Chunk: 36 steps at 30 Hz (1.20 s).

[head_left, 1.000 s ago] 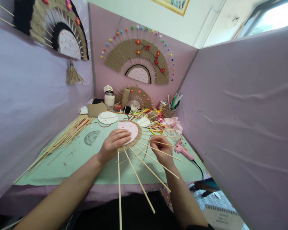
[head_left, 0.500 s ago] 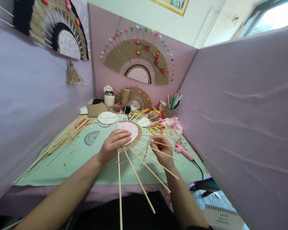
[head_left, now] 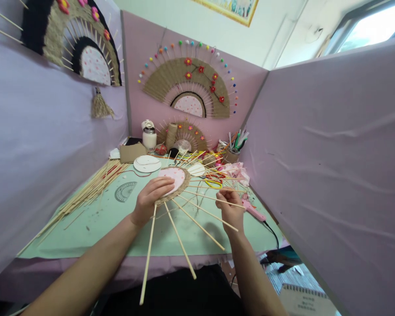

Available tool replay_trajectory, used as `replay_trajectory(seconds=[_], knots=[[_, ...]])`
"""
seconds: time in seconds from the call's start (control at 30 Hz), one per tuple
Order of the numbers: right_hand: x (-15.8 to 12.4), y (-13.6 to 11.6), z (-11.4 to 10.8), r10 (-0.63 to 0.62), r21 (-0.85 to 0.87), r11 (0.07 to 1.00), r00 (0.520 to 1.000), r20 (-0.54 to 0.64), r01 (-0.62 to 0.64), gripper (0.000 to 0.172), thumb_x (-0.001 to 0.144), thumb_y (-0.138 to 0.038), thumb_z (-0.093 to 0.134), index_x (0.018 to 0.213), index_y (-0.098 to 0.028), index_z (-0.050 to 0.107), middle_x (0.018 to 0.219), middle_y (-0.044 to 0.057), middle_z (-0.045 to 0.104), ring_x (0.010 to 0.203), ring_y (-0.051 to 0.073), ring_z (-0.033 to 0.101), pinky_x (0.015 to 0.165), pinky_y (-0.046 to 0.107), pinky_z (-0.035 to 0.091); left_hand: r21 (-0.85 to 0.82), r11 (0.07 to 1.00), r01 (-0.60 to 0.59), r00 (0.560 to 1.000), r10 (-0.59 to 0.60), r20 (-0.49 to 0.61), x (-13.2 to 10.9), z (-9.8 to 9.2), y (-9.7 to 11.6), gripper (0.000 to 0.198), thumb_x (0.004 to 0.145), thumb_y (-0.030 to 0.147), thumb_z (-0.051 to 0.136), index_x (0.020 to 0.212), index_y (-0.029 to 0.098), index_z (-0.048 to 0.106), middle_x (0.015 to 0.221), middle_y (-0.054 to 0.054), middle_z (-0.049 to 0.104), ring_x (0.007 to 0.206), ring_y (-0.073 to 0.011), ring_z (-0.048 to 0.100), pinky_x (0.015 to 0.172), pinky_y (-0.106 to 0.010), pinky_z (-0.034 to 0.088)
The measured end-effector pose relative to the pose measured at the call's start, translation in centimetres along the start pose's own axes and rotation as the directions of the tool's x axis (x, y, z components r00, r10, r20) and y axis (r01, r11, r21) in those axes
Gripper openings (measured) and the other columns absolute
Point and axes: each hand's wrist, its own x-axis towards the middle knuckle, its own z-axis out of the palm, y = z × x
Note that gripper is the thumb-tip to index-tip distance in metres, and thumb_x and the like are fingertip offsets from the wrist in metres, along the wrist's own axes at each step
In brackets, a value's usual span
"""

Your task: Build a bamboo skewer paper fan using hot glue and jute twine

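A half-made fan lies over the green mat (head_left: 95, 219): a pink dotted disc (head_left: 171, 178) rimmed with jute, and several bamboo sticks (head_left: 181, 243) radiating from it. My left hand (head_left: 151, 199) grips the disc's near edge, fingers curled over the pink face, and holds it tilted up off the mat. My right hand (head_left: 232, 206) is closed in a pinch among the sticks on the right side; a thin jute cord seems to run from it toward the rim, too fine to be sure.
A bundle of loose bamboo sticks (head_left: 85, 193) lies along the left of the mat. A pink glue gun (head_left: 253, 211) sits by my right hand. White discs (head_left: 147, 163), a jar (head_left: 149, 137), a twine spool and a pen cup (head_left: 232, 153) stand behind. Finished fans hang on the pink partitions.
My left hand has lifted and turned the fan, so the near sticks swung leftward. My right hand moved right and slightly down, keeping its pinch.
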Motion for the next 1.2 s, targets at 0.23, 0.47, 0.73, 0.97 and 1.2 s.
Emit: replay_trajectory(seconds=[0.23, 0.47, 0.73, 0.97, 1.2], knots=[[0.3, -1.3, 2.2, 0.02, -0.063, 0.998, 0.978, 0.208, -0.007, 0.039, 0.078, -0.038, 0.065, 0.114, -0.024, 0.059, 0.127, 0.008, 0.057, 0.117, 0.023, 0.052, 0.096, 0.04, 0.044, -0.01, 1.0, 0.009, 1.0, -0.009, 0.004, 0.2, -0.2, 0.2, 0.033, 0.088, 0.019, 0.056, 0.12, 0.024, 0.061, 0.117, -0.011, 0.065, 0.11, -0.024, 0.06, 0.093, -0.046, 0.05], [-1.0, 0.4, 3.9, 0.143, -0.069, 0.99, 0.87, 0.472, -0.125, 0.044, 0.082, -0.038, 0.062, 0.121, -0.022, 0.052, 0.102, 0.008, 0.069, 0.098, 0.022, 0.064, 0.085, 0.038, 0.05, 0.011, 1.0, 0.011, 1.0, -0.011, -0.029, 0.4, -0.3, 0.5, 0.035, 0.086, 0.016, 0.057, 0.12, 0.024, 0.06, 0.118, -0.011, 0.065, 0.11, -0.0238, 0.06, 0.094, -0.046, 0.049], [-3.9, -0.2, 3.4, 0.168, -0.177, 0.981, 0.814, 0.556, -0.082, 0.029, 0.092, -0.035, 0.045, 0.112, -0.02, 0.059, 0.091, 0.005, 0.071, 0.087, 0.017, 0.065, 0.082, 0.031, 0.049, 0.052, 0.998, 0.029, 0.999, -0.027, -0.046, 0.0, -0.4, 0.1, 0.033, 0.088, 0.018, 0.055, 0.12, 0.024, 0.06, 0.118, -0.009, 0.065, 0.11, -0.0229, 0.06, 0.095, -0.045, 0.049], [-5.8, -0.3, 2.9, 0.024, -0.265, 0.954, 0.839, 0.543, 0.144, 0.032, 0.093, -0.031, 0.046, 0.122, -0.023, 0.056, 0.11, 0.006, 0.067, 0.106, 0.018, 0.059, 0.097, 0.033, 0.042, 0.037, 0.999, 0.035, 0.996, -0.031, -0.087, 0.3, -0.4, 0.2, 0.033, 0.086, 0.017, 0.057, 0.118, 0.025, 0.061, 0.116, -0.009, 0.066, 0.109, -0.0227, 0.061, 0.094, -0.045, 0.049], [-6.7, -0.4, 2.3, 0.037, -0.217, 0.97, 0.823, 0.567, 0.107, 0.033, 0.096, -0.035, 0.037, 0.118, -0.022, 0.056, 0.102, 0.005, 0.069, 0.101, 0.018, 0.061, 0.093, 0.033, 0.044, 0.003, 0.998, 0.07, 0.989, -0.069, -0.129, 0.6, -0.5, 0.5, 0.029, 0.086, 0.021, 0.059, 0.114, 0.024, 0.063, 0.113, -0.009, 0.067, 0.108, -0.0233, 0.061, 0.094, -0.043, 0.049]])
